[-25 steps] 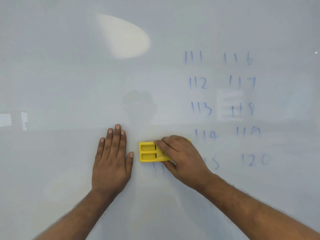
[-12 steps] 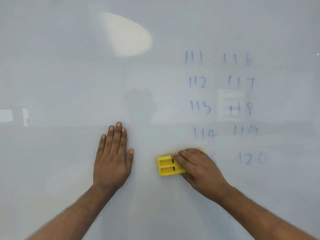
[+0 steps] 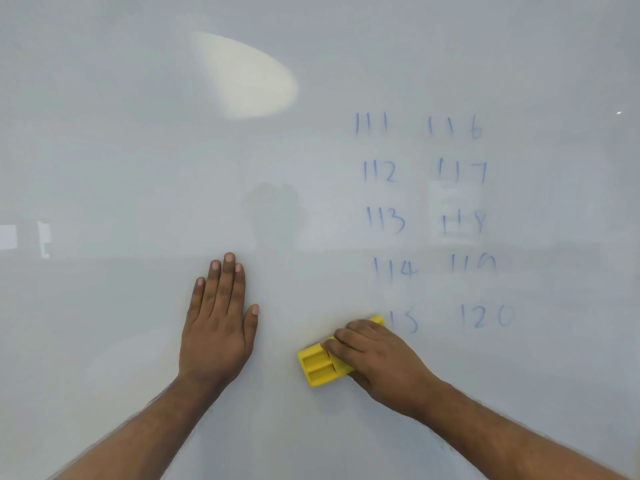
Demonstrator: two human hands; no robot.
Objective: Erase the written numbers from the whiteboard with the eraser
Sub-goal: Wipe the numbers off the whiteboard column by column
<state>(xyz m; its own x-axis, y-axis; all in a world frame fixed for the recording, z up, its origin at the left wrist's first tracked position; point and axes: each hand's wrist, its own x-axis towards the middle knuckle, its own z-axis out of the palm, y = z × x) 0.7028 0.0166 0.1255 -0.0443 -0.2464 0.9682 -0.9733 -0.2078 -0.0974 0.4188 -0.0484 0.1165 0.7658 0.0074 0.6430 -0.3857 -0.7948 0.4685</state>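
The whiteboard (image 3: 138, 168) fills the view. Blue handwritten numbers (image 3: 422, 220) stand in two columns at the right, 111 to 114 and 116 to 120. The bottom left entry (image 3: 405, 322) now reads only "15". My right hand (image 3: 381, 362) presses a yellow eraser (image 3: 317, 368) flat on the board, tilted, just left of and below that "15". The hand covers most of the eraser. My left hand (image 3: 218, 327) lies flat on the board with fingers together, a hand's width left of the eraser.
A bright oval light reflection (image 3: 246, 77) sits on the upper middle of the board. Faint room reflections (image 3: 24, 237) show at the left edge. The board's left half carries no writing.
My right hand slid the eraser to the right, then down and back left. The stroke marks below the eraser's first spot are gone. The left hand stayed put.
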